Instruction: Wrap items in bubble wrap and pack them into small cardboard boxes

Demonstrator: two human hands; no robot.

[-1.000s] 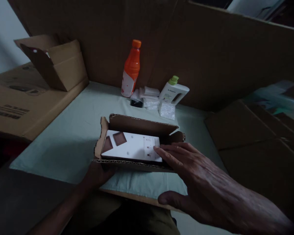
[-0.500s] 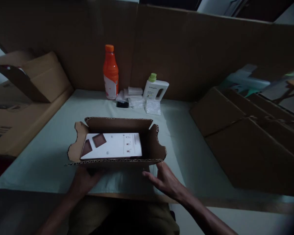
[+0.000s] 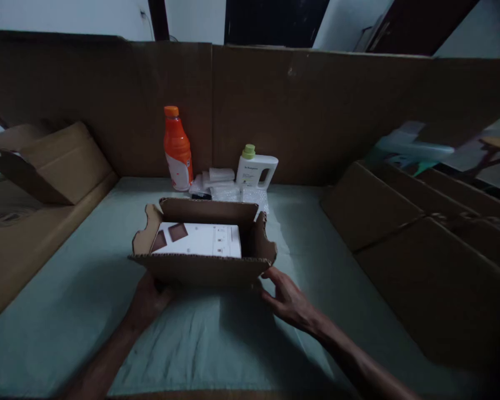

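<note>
An open cardboard box (image 3: 200, 270) is in the middle of the table, its notched end flaps standing up. Inside lies a white carton (image 3: 204, 240) with brown squares printed on its left part, and a dark gap shows at its right. My left hand (image 3: 150, 297) grips the box's lower left front, thumb pointing right, the other fingers partly hidden by the box. At the lower right corner my right hand (image 3: 286, 298) holds the same box, its fingers curled against that corner.
Behind the box stand an orange bottle (image 3: 177, 150), a white jug with a green cap (image 3: 254, 169) and bubble-wrapped packets (image 3: 223, 186). Cardboard boxes flank the table at left (image 3: 62, 166) and right (image 3: 425, 278). A tall cardboard panel (image 3: 300, 111) closes the back.
Both hands have moved the cardboard box away from me, closer to the bottle and packets. The view has tilted up, showing more of the wall behind the panel.
</note>
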